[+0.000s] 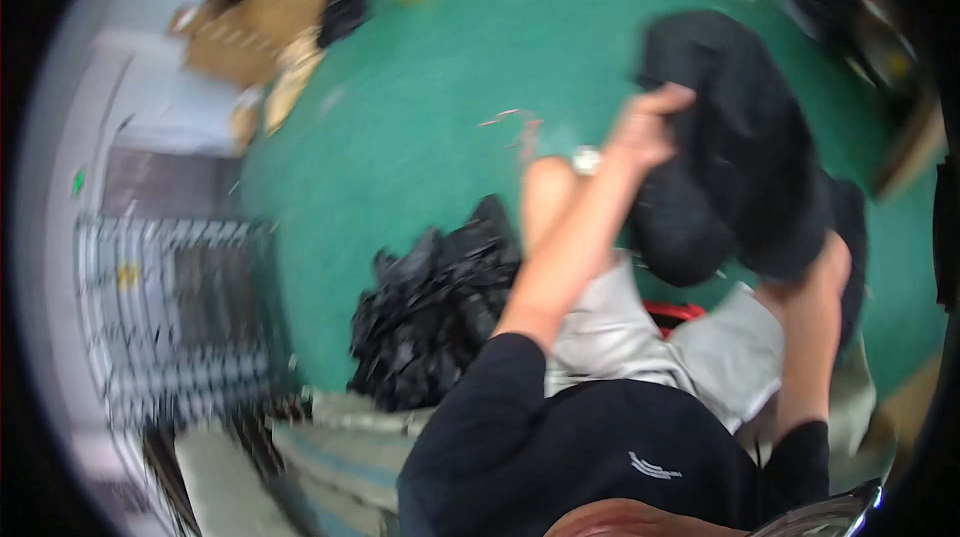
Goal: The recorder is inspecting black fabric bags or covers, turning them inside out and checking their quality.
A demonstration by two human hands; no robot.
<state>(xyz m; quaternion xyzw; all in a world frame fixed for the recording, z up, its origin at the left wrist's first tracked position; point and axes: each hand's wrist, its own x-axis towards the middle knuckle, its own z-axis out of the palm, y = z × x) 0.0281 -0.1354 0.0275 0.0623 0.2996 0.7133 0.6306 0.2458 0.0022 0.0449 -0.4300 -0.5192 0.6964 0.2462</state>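
Although the frame is blurred by motion, the layout is readable. The green floor (420,137) fills the centre and upper part of the frame. A wire-mesh cart (170,307) occupies the left edge. Flattened cardboard (260,17) lies at the upper left, with a dark cloth item beside it.

The black garment (740,147) hangs in the right half of the frame, lifted clear of the floor in front of the person's light grey trousers (620,337). It drapes and bulges under its own weight, so it is judged to be soft, limp and light, with no stiff part to brace against. A sound hold is on a bunched edge or seam, one hand at each end, so the cloth does not slide out.

A heap of black crumpled material (430,317) lies at centre-low, just left of the person's knee; whether it is cloth or plastic film cannot be told.

The left hand (645,132) is closed on the upper left edge of the garment, thumb raised. The right hand (825,267), at lower right, presses into the lower edge of the garment; the fingers are hidden in the cloth, so the closure cannot be told.
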